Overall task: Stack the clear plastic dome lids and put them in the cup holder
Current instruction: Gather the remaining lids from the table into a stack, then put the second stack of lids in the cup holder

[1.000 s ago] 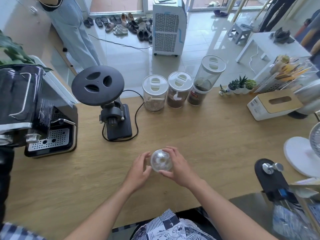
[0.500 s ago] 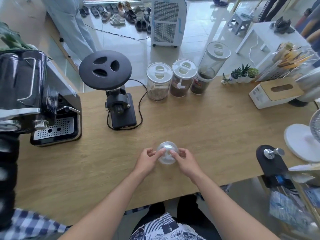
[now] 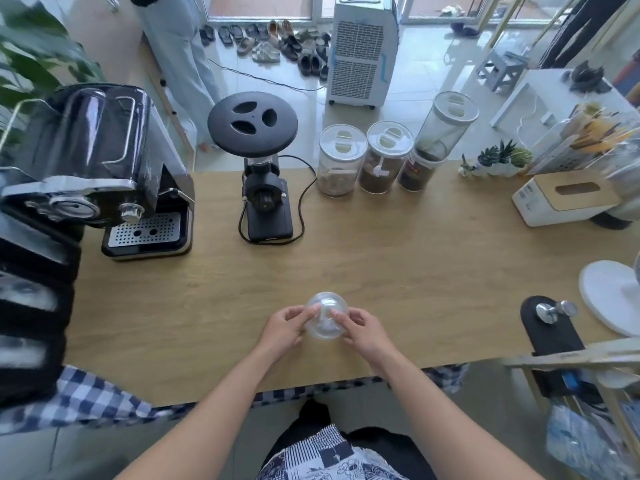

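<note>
A stack of clear plastic dome lids (image 3: 325, 318) is held just above the wooden counter (image 3: 398, 265), near its front edge. My left hand (image 3: 282, 329) grips the stack from the left with fingertips on the dome. My right hand (image 3: 363, 332) grips it from the right, index finger lying on top. How many lids are nested I cannot tell. I cannot pick out a cup holder with certainty; a cluttered rack (image 3: 588, 393) sits off the counter's front right.
An espresso machine (image 3: 114, 188) stands at the left and a black grinder (image 3: 259, 181) behind the hands. Three clear canisters (image 3: 384, 161) line the back edge. A tissue box (image 3: 564, 199), a white fan base (image 3: 613, 296) and a black tamper mat (image 3: 550, 327) are at the right.
Both hands moved the lids slightly forward over the counter and shifted their fingers on the dome. The camera view tilted up and down a little.
</note>
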A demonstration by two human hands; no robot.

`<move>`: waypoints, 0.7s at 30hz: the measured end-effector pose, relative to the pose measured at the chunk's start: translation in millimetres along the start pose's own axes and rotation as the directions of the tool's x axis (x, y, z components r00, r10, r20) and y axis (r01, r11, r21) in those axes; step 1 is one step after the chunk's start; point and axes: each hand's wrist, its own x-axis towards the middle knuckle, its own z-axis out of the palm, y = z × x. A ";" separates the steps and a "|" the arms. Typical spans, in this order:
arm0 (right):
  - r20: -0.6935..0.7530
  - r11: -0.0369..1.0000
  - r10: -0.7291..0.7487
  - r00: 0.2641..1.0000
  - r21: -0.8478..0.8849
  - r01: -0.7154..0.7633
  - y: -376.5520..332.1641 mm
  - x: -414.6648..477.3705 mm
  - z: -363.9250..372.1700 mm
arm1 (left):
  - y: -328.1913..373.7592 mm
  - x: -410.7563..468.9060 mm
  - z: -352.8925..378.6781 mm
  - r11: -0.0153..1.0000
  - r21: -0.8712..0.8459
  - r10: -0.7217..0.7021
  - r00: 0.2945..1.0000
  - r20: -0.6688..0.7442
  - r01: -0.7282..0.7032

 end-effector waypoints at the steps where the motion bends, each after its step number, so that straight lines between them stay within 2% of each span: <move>1: 0.012 1.000 -0.001 1.000 0.003 0.001 -0.9 -3.7 1.2 | -2.3 -6.1 -1.2 1.000 -0.014 -0.004 1.000 -0.012 0.004; 13: 0.169 0.999 -0.043 0.985 -0.021 0.047 1.3 -67.2 34.2 | -35.7 -86.1 -33.7 0.989 -0.132 0.052 0.993 -0.101 -0.065; 21: 0.282 0.995 -0.038 0.959 -0.081 0.064 0.4 -101.3 81.2 | -62.1 -145.6 -73.2 0.975 -0.174 0.098 0.970 -0.223 -0.139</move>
